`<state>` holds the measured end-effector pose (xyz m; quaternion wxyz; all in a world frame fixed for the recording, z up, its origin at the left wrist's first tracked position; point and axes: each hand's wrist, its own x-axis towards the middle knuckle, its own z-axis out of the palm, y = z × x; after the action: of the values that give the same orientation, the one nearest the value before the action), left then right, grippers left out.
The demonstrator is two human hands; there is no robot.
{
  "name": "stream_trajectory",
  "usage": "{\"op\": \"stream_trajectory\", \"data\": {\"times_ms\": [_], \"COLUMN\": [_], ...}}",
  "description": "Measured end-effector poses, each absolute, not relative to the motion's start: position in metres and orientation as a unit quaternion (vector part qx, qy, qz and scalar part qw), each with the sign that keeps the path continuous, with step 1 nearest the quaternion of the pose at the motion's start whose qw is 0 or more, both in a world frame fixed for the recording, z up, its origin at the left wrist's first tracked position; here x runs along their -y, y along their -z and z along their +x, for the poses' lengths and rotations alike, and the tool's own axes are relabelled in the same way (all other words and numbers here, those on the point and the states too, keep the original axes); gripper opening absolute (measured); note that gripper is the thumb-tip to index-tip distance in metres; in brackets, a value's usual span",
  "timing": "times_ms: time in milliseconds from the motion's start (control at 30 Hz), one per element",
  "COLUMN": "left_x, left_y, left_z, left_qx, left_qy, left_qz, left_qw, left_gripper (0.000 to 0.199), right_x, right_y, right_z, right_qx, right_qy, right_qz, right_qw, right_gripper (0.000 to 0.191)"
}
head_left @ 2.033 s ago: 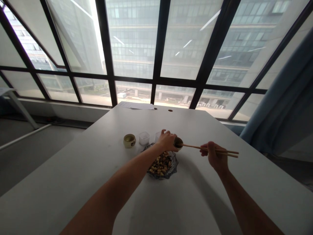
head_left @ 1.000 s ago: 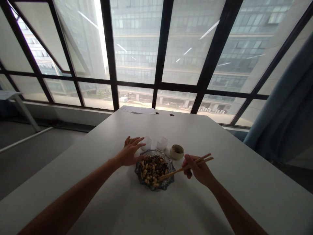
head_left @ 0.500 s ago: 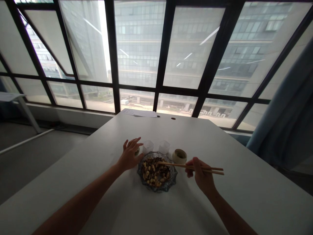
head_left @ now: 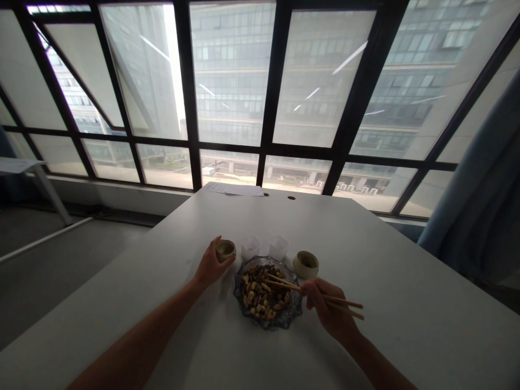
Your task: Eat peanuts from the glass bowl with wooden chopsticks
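Observation:
My left hand (head_left: 212, 264) is closed around the side of a small ceramic cup (head_left: 226, 250) at the left. In my right hand (head_left: 327, 306) is a pair of chopsticks (head_left: 286, 285), their tips slightly apart over the food. Below them lies a mix of peanuts and dark pieces (head_left: 260, 292) in a scalloped glass bowl (head_left: 271, 325). A second ceramic cup (head_left: 305, 264) stands right of the bowl, near my right hand. Behind the bowl are two clear plastic cups, one on the left (head_left: 250, 248) and one on the right (head_left: 279, 247).
Everything stands on a white table (head_left: 260, 219). Papers (head_left: 244, 190) lie at its far edge, beside a cable hole (head_left: 291, 198). Large windows (head_left: 231, 76) rise behind it, and a blue curtain (head_left: 475, 179) hangs at the right. Another table (head_left: 20, 165) is at the far left.
My left hand has come down from above the left ceramic cup and closed round its side. My right hand has lowered, and the chopstick tips have moved slightly right and down over the food.

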<state>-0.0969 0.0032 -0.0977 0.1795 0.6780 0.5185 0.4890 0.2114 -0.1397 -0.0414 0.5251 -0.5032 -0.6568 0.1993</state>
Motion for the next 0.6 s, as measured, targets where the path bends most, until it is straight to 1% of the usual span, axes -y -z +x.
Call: {"op": "stream_trajectory", "data": {"times_ms": [200,300,400,467,533,600], "left_x": [0.002,0.005,0.005,0.005,0.005,0.005], "left_y": [0.09,0.089,0.089,0.089,0.09,0.09], "left_z": [-0.096,-0.094,-0.094,-0.094,-0.094,-0.094], "left_qx": [-0.519,-0.507,-0.502,-0.501,-0.499,-0.5], "left_qy": [-0.482,-0.483,-0.484,-0.486,-0.489,-0.493], "left_qz": [0.672,0.677,0.677,0.675,0.673,0.669], "left_qw": [0.217,0.225,0.235,0.241,0.243,0.243], "left_gripper": [0.075,0.072,0.071,0.071,0.071,0.071], "right_x": [0.136,0.135,0.134,0.133,0.132,0.13], "right_y": [0.049,0.044,0.041,0.042,0.045,0.047], "right_z": [0.207,0.209,0.215,0.218,0.219,0.218], "right_qx": [0.565,0.529,0.518,0.531,0.55,0.561], "right_qy": [-0.239,-0.286,-0.34,-0.363,-0.372,-0.366], "right_qz": [-0.49,-0.473,-0.465,-0.472,-0.483,-0.492], "right_qw": [0.619,0.644,0.633,0.603,0.571,0.556], "right_gripper": [0.058,0.061,0.063,0.062,0.061,0.06]}}
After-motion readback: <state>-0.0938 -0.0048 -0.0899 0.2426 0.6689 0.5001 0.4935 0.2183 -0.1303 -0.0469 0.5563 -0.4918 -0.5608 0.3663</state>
